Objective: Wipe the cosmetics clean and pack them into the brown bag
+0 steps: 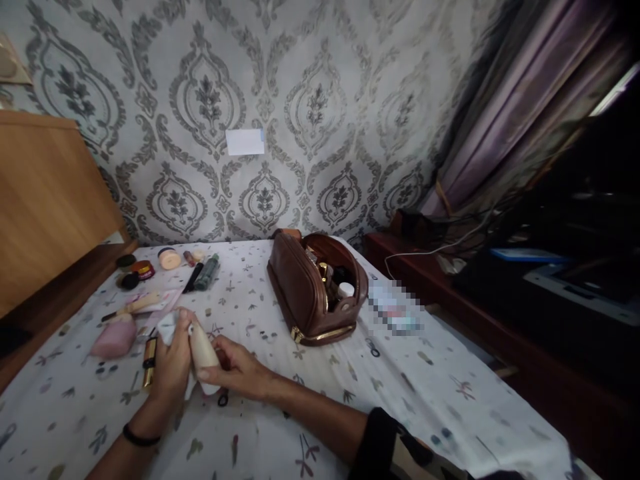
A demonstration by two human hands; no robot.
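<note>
Grey patterned wallpaper [207, 100] fills the back, with a white card [245, 142] on it, a wooden cabinet [50, 207] at left and a purple curtain [505, 107] at right. Below spreads a white cloth [310, 400] printed with leaves and small motifs.

Near the front, left of centre, two bare hands hold a cream tube [204, 360], tilted, its narrower end up and away from the viewer. The left hand [173, 360], a black band [141, 437] on its wrist, grips a white wipe [167, 325] against the tube's left side. The right hand [243, 370] pinches the tube's wider lower end between thumb and fingers.

Just left of the left hand lies a gold cylinder [149, 363]; beyond it, a pink item [115, 335]. Farther back sit small jars [169, 258] and a green bottle [207, 273]. Right of the hands, well apart, a brown bag [300, 287] stands open, containers inside, including one with a white cap [345, 290]. Beside the bag, one thing is blurred out.
</note>
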